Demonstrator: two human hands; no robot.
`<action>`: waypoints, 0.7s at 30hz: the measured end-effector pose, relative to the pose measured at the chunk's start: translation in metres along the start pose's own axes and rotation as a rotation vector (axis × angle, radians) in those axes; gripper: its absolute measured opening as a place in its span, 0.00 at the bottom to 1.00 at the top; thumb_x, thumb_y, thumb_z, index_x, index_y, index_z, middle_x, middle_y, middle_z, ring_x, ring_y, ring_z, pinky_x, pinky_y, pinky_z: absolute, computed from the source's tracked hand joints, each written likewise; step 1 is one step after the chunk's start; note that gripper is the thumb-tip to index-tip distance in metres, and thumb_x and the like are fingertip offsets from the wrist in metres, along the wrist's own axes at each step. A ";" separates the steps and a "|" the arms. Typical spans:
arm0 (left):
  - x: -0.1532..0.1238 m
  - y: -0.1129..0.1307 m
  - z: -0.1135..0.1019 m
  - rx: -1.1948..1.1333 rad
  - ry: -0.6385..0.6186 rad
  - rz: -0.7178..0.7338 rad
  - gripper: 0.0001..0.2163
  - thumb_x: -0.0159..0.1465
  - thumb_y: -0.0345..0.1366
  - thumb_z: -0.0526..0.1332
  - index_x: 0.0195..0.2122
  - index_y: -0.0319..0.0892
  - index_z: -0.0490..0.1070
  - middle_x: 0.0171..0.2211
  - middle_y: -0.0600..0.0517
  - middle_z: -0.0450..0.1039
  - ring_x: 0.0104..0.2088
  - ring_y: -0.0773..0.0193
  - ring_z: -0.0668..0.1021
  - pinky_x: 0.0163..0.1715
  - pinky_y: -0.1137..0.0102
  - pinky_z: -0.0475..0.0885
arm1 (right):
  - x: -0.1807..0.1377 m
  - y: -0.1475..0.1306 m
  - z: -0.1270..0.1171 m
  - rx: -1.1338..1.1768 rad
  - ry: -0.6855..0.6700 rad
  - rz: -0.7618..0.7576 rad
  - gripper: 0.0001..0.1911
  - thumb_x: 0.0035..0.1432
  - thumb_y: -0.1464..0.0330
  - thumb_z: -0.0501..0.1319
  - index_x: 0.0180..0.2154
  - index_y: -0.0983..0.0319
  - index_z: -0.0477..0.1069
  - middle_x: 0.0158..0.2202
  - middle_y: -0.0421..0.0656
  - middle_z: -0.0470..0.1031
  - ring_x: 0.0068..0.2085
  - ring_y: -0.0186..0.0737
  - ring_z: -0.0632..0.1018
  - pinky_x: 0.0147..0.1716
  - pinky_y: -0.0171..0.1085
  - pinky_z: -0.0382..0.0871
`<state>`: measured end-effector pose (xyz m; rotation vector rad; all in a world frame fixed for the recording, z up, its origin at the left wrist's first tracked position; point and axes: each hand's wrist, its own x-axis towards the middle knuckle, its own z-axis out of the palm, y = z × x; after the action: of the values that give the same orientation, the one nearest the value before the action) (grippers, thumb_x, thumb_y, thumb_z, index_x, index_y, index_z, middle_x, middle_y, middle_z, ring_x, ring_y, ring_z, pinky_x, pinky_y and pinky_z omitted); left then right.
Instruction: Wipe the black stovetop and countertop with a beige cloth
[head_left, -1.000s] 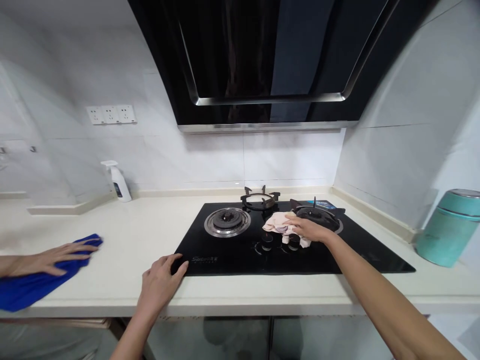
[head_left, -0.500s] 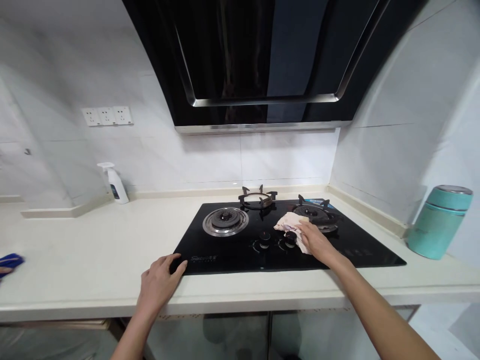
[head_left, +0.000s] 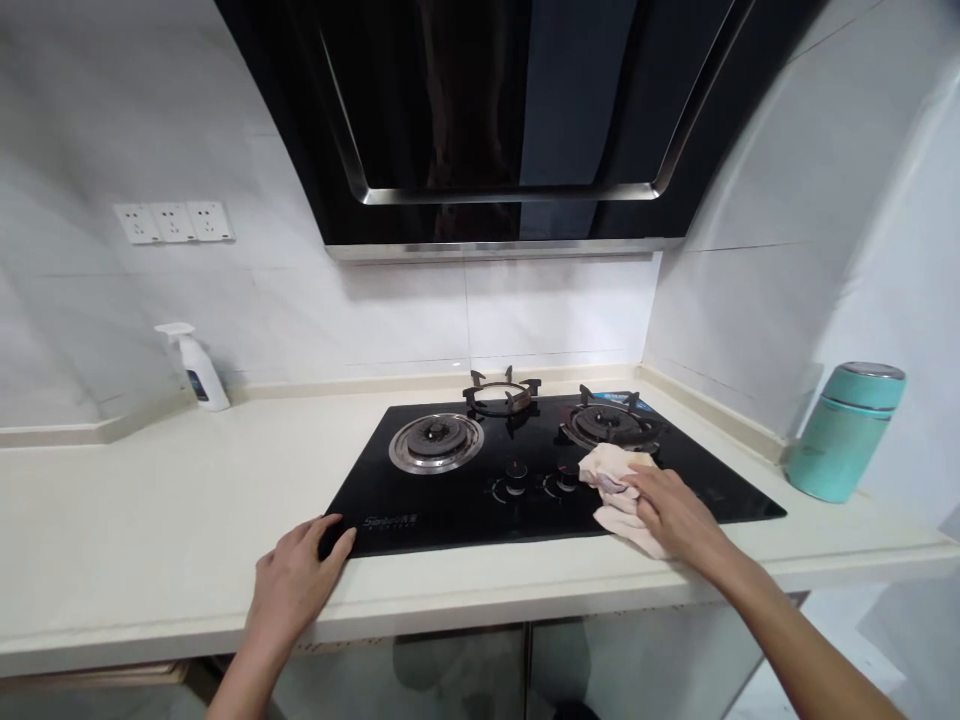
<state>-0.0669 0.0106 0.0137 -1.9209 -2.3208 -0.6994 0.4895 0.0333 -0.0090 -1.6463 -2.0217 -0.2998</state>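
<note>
A black glass gas hob [head_left: 465, 505] is set into a cream countertop [head_left: 150, 520]. My right hand [head_left: 671, 510] presses flat on a pale beige cloth [head_left: 615, 475] at the hob's front right, just right of the two control knobs [head_left: 541, 478]. Its fingers lie on the cloth rather than gripping it. My left hand [head_left: 296, 580] rests on the countertop with its fingertips touching the hob's front left corner, fingers loosely spread and holding nothing. The left burner [head_left: 436, 440] has no grate, and a loose pan support [head_left: 499, 393] lies behind it. The right burner [head_left: 609, 425] carries its grate.
A black range hood [head_left: 495, 110] hangs low over the hob. A white spray bottle [head_left: 193, 366] stands by the back wall at left, below wall sockets [head_left: 174, 221]. A teal lidded canister [head_left: 846, 430] stands at the right end of the counter by the tiled side wall.
My right hand has dragged the cloth from beside the right burner toward the hob's front right edge. The view has swung right, so another person's hand with a blue cloth has left the frame.
</note>
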 end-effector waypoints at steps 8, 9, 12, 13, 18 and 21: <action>-0.002 0.003 -0.001 0.010 -0.020 -0.003 0.30 0.67 0.56 0.46 0.60 0.46 0.71 0.62 0.42 0.73 0.65 0.43 0.70 0.62 0.45 0.64 | 0.002 0.004 -0.007 -0.133 0.015 0.185 0.23 0.66 0.61 0.51 0.56 0.54 0.77 0.66 0.53 0.67 0.61 0.62 0.69 0.54 0.60 0.68; -0.002 0.002 -0.001 0.010 -0.017 0.001 0.30 0.67 0.56 0.45 0.60 0.46 0.71 0.62 0.42 0.73 0.65 0.43 0.70 0.62 0.45 0.64 | 0.003 -0.006 -0.005 -0.140 0.014 0.181 0.22 0.67 0.60 0.52 0.55 0.54 0.78 0.66 0.53 0.67 0.62 0.63 0.67 0.54 0.61 0.67; -0.002 0.001 0.001 0.012 -0.009 0.007 0.30 0.67 0.56 0.46 0.60 0.46 0.71 0.62 0.42 0.73 0.65 0.44 0.70 0.61 0.46 0.64 | 0.002 -0.043 -0.002 -0.142 0.001 0.145 0.19 0.68 0.60 0.52 0.51 0.52 0.79 0.65 0.52 0.67 0.62 0.63 0.66 0.52 0.60 0.66; -0.002 0.000 0.002 0.012 -0.007 0.006 0.29 0.67 0.56 0.46 0.60 0.46 0.71 0.62 0.42 0.73 0.65 0.44 0.70 0.61 0.46 0.64 | 0.000 -0.057 -0.001 -0.137 -0.005 0.126 0.18 0.68 0.60 0.53 0.50 0.52 0.80 0.64 0.51 0.68 0.61 0.62 0.66 0.51 0.59 0.67; -0.001 0.000 0.003 0.016 0.003 0.007 0.28 0.68 0.55 0.46 0.59 0.46 0.71 0.62 0.42 0.73 0.64 0.45 0.71 0.61 0.47 0.64 | -0.010 -0.119 0.003 -0.156 0.028 0.085 0.17 0.67 0.59 0.56 0.49 0.56 0.78 0.61 0.55 0.70 0.56 0.63 0.68 0.49 0.58 0.64; -0.001 0.001 0.003 0.011 0.002 0.000 0.28 0.68 0.55 0.46 0.59 0.46 0.72 0.62 0.42 0.73 0.64 0.45 0.71 0.61 0.47 0.64 | -0.015 -0.141 0.004 -0.184 0.064 0.116 0.16 0.65 0.59 0.58 0.47 0.58 0.78 0.58 0.57 0.71 0.53 0.64 0.68 0.49 0.59 0.63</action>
<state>-0.0650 0.0104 0.0110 -1.9149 -2.3183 -0.6874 0.3551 -0.0113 0.0011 -1.8327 -1.8904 -0.5023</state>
